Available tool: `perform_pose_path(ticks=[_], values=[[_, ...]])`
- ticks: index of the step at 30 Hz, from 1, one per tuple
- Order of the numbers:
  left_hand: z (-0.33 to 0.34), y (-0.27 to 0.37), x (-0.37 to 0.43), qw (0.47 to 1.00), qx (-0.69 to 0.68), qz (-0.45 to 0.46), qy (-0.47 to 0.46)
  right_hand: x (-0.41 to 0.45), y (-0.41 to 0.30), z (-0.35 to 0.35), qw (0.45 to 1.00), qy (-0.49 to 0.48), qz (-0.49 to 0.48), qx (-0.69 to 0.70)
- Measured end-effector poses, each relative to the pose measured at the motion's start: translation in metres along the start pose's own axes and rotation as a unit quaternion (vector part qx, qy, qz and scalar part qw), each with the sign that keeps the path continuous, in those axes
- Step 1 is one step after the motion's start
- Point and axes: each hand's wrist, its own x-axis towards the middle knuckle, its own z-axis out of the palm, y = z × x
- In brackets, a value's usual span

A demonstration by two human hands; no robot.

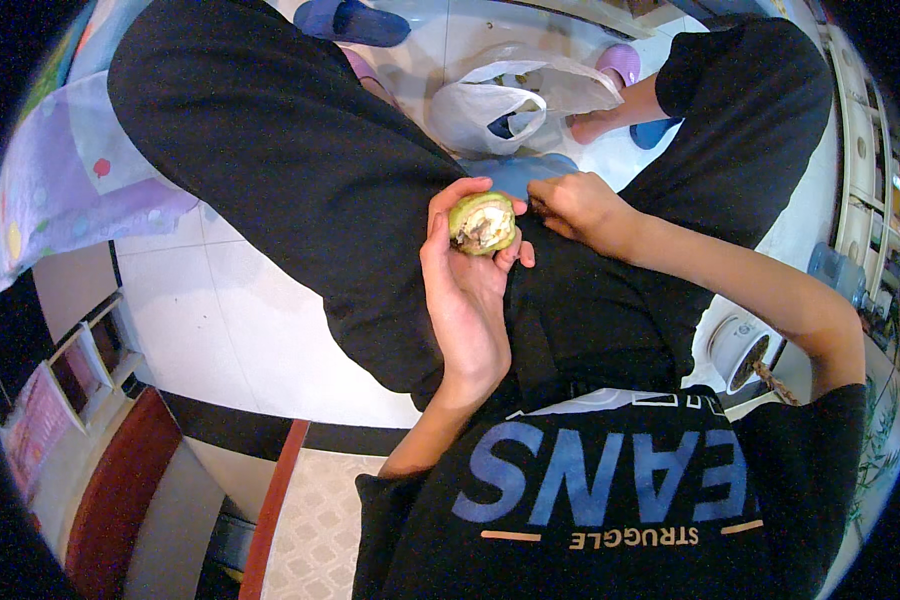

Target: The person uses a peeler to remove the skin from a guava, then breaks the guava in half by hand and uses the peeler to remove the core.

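My left hand (pixel 465 300) is wrapped around a green-skinned fruit (pixel 484 223) and holds it up over my lap. Its upward side is broken open, showing whitish flesh with a brown, rough patch. Just to the right, my right hand (pixel 581 210) is held with its fingers curled in, close to the fruit but apart from it. Something dark may be between its fingertips, but I cannot tell. Beyond both hands, on the floor between my legs, stands an open white plastic bag (pixel 457 120). Small greenish pieces and a dark blue thing show inside or behind it.
A blue object (pixel 517 174) lies beside the bag. Blue slippers (pixel 375 24) and pink footwear (pixel 621 63) are on the tiled floor (pixel 195 315). At right are a white plant pot (pixel 731 349) and a water jug (pixel 832 270). A patterned cloth (pixel 97 180) hangs at left.
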Motion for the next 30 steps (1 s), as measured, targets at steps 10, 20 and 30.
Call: perform_pose_path(ticks=[10,20,30], values=[[-0.0012,0.0004,-0.0008,1.0,0.013,0.001,0.001,0.0021,-0.0007,0.0014,1.0,-0.004,0.022,0.008],[0.0017,0.001,-0.0012,1.0,0.026,0.007,0.004,0.0026,0.0005,0.0075,0.998,-0.015,0.043,-0.032],[0.0051,-0.0033,-0.0014,0.999,0.042,0.016,0.013,0.0037,0.0036,0.0016,0.999,0.047,0.007,-0.003]])
